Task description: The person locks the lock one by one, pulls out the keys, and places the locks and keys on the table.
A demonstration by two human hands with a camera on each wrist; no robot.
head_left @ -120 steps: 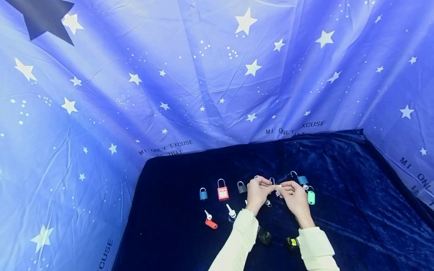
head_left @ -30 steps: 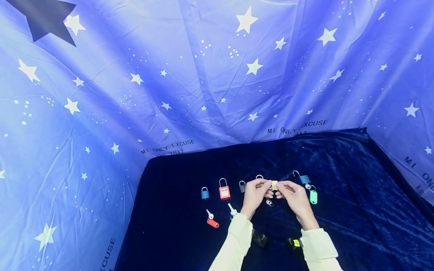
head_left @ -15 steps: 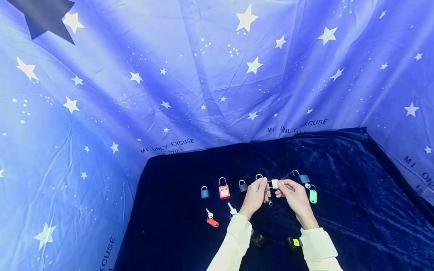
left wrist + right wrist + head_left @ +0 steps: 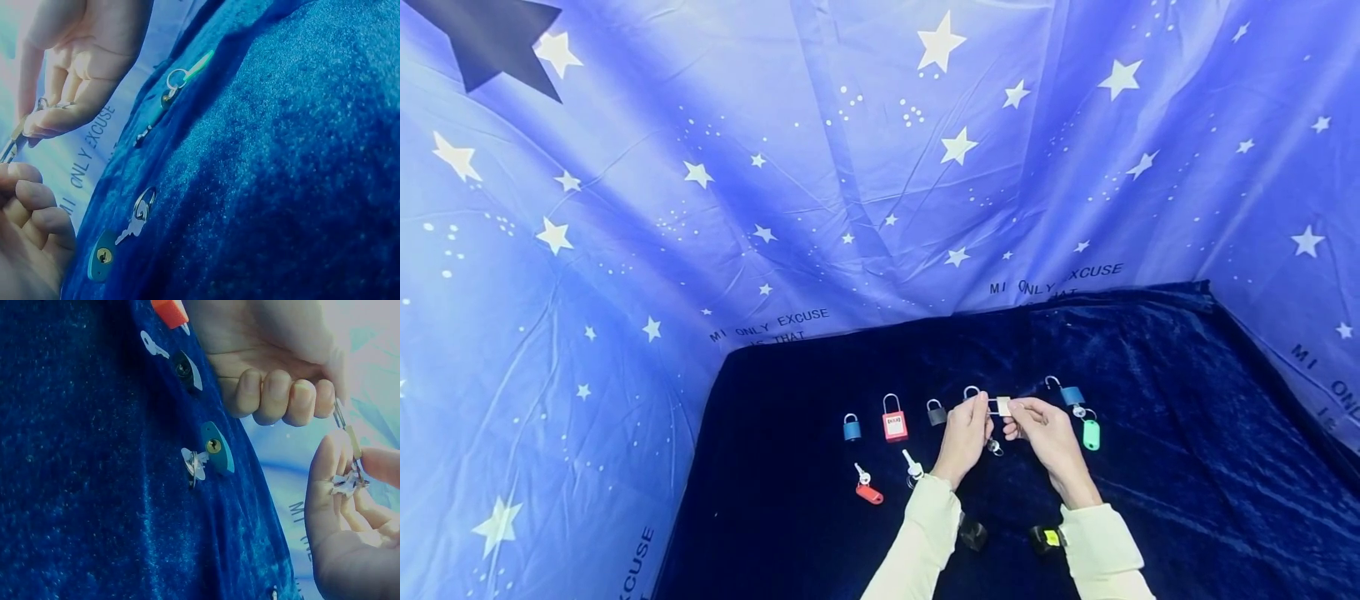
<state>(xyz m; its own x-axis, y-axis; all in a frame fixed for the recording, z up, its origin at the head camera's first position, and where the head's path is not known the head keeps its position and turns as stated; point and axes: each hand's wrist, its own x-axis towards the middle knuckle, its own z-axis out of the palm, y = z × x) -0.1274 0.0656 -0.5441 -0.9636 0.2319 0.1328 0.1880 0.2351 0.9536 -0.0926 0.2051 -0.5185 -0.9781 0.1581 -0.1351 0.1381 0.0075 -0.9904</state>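
Note:
Held between the two hands is a small brass padlock (image 4: 1003, 407), turned sideways with its shackle pointing left. My left hand (image 4: 964, 437) pinches the shackle between thumb and fingers. The right hand (image 4: 1051, 437) pinches the body; in the right wrist view a bunch of small keys (image 4: 349, 484) hangs at the body's lower end, against the right fingers. Whether a key sits in the keyhole I cannot tell. Below the hands on the cloth, a teal padlock (image 4: 217, 449) lies with silver keys on a ring (image 4: 195, 465) beside it, largely covered by the left hand in the head view.
To the left lie a blue padlock (image 4: 851, 427), a red padlock (image 4: 894, 423), a black padlock (image 4: 936, 412), a key with a red tag (image 4: 869, 494) and silver keys (image 4: 913, 467). On the right, a blue padlock (image 4: 1071, 396) stands unlocked, its key bearing a green tag (image 4: 1091, 434).
Four seconds ago the padlock's shackle pointed up; since then it has been turned sideways. Over the last second my left fingers shifted off the body onto the shackle, exposing a gap.

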